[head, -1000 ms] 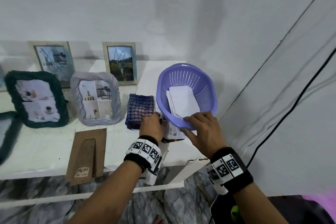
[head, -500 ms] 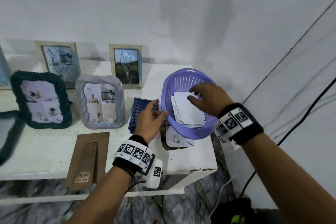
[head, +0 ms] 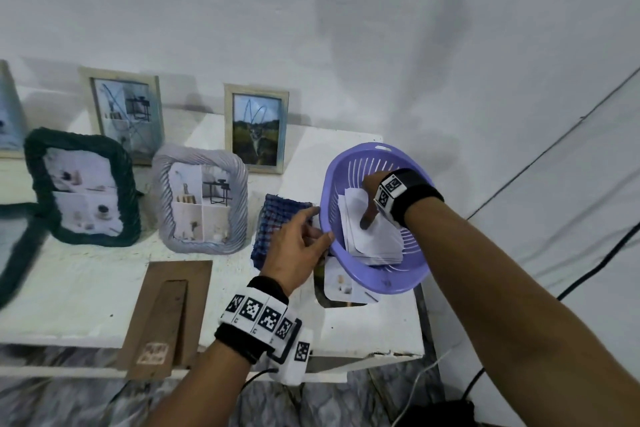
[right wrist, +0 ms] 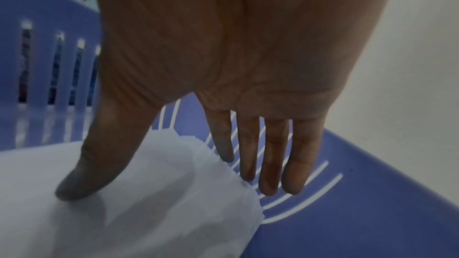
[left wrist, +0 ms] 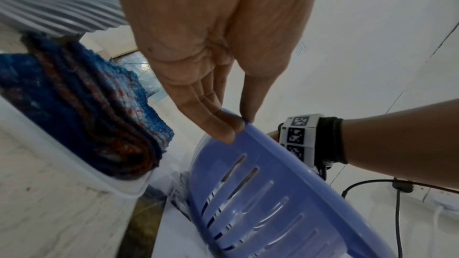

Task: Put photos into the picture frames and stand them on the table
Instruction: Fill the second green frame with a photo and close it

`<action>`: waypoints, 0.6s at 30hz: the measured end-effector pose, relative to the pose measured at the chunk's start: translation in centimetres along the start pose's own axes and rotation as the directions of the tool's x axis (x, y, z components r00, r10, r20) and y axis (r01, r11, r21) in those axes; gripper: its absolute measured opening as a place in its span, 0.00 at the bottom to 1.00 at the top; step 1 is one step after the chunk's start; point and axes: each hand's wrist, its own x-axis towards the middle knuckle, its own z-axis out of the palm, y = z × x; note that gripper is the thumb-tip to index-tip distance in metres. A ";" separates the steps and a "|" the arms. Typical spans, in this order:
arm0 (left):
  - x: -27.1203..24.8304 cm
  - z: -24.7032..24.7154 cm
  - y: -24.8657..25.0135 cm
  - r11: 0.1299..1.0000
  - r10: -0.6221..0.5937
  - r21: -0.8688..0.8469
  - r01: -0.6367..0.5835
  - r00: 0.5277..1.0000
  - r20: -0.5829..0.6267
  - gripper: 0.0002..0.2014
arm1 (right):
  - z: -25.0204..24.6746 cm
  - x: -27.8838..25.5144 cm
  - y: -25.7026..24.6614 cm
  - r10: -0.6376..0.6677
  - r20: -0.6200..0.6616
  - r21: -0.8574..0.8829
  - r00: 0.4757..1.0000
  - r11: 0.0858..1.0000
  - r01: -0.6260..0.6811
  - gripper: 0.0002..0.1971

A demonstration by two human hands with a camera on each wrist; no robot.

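**Reaching into the basket of photos**

Right hand (head: 372,199) down inside the purple basket (head: 349,262), fingers (right wrist: 269,156) straight and spread against the far slotted wall, thumb pressing flat on the stack of white photos (head: 372,236); nothing gripped. Left hand (head: 296,250) at the basket's near-left rim, fingers (left wrist: 218,123) straight and together, tips touching the rim edge, not curled round it.

Basket tilted at the right end of the white bench (head: 86,291), its near side resting over a printed photo (head: 341,288) lying on a dark sheet. Just left of the basket, a folded blue checked cloth (head: 277,218), partly hidden behind the left hand. Further left, a grey twisted frame (head: 201,199) and a dark green frame (head: 83,189), both upright with photos in. Behind them against the wall, two pale wooden frames, one with an interior print (head: 124,114), one with a landscape (head: 256,128). Flat near the front edge, a brown frame backing (head: 168,312) with its stand, face down.

Bench top scuffed white, chipped at the near-right corner. Plain white wall behind, marbled floor below, a black cable (head: 588,270) running down at the right.
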 end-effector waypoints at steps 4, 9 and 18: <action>0.0 0.0 0.0 0.999 0.026 0.031 -0.027 1.000 0.004 0.24 | 0.6 -0.7 -0.3 0.042 -0.027 -0.002 0.999 0.999 -0.042 0.41; -0.1 -0.2 0.0 0.998 0.032 0.049 -0.033 0.999 0.019 0.23 | 1.2 -0.4 -0.4 0.051 -0.108 0.021 0.993 0.999 -0.049 0.48; -0.1 -0.4 0.3 0.996 0.039 0.081 -0.041 0.999 0.021 0.24 | -1.9 -1.2 0.7 0.072 -0.327 0.242 0.942 0.970 0.009 0.12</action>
